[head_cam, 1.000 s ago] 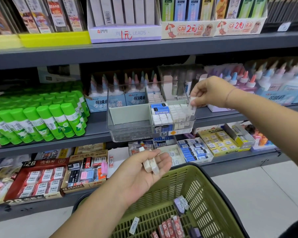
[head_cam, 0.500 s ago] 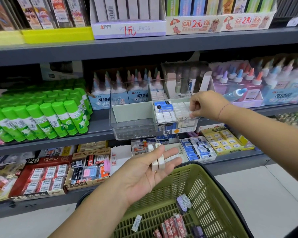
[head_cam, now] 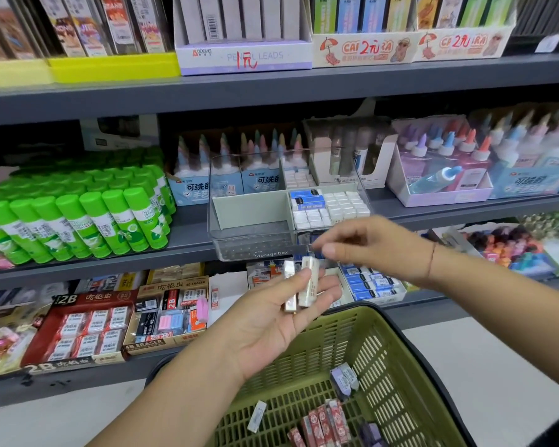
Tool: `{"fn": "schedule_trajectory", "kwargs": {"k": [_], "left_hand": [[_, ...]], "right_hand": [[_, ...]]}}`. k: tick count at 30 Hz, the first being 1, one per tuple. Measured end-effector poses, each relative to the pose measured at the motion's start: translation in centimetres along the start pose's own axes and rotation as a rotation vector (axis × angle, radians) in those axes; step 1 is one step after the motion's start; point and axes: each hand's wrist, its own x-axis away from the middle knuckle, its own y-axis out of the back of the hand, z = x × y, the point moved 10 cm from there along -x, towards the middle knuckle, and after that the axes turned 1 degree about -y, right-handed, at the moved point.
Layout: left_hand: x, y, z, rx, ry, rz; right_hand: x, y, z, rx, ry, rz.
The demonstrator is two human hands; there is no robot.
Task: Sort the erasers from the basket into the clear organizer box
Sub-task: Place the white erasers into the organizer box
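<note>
The grey shelving (head_cam: 271, 88) is filling the background and is carrying stationery on three levels. The green basket (head_cam: 384, 366) is sitting at lower right, below the shelves, with its mesh wall facing the camera. The clear box (head_cam: 249, 240) is standing on the middle shelf, just right of the green glue sticks (head_cam: 78, 221), with its front edge overhanging the shelf lip. The left hand (head_cam: 271, 324) is lying palm up over the basket's far rim, below the box; its fingers are reaching forward nearly straight and its thumb is pressing two white erasers (head_cam: 307, 285) against them, side by side and roughly upright. The right hand (head_cam: 368, 246) is hovering just above and to the right of these, in front of the box's lower front wall; its fingers are loosely extended towards the left, motion-blurred, with nothing visible in them. Stored erasers (head_cam: 342, 204), white and blue-sleeved, are sitting in rows in the box's right-hand compartments. Loose erasers (head_cam: 326, 421), red, purple and white, are lying on the basket floor.
</note>
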Motion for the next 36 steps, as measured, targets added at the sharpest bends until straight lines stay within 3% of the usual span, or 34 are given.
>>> {"fn": "schedule_trajectory", "kwargs": {"k": [2,6,13,15,19,24,29,36], "left_hand": [[0.1,-0.5,0.1,0.007,0.011,0.049],[0.4,-1.1,0.6,0.004,0.042,0.115],[0.0,1.4,-0.7,-0.15,0.001,-0.068],[-0.1,2.2,-0.8,-0.185,-0.003,-0.129],[-0.2,2.6,-0.7,-0.263,0.002,-0.161],[-0.3,2.8,-0.7,-0.318,0.036,-0.179],[-0.5,2.9,-1.2,-0.296,0.01,-0.202],[-0.5,2.9,-1.2,-0.313,0.04,-0.193]], "right_hand": [[0.7,-2.9,0.0,-0.199,-0.044,0.15],[1.0,-4.4,-0.9,-0.415,-0.129,0.179],[0.1,0.8,-0.6,-0.686,-0.138,0.012],[-0.3,3.9,-0.7,-0.537,-0.127,-0.107],[-1.7,9.9,0.1,0.177,-0.045,-0.385],[-4.9,8.7,0.8,0.788,-0.021,-0.208],[-6.0,7.8,1.0,1.037,-0.032,-0.101],[-6.3,6.8,1.4,1.141,0.036,-0.06]]}}
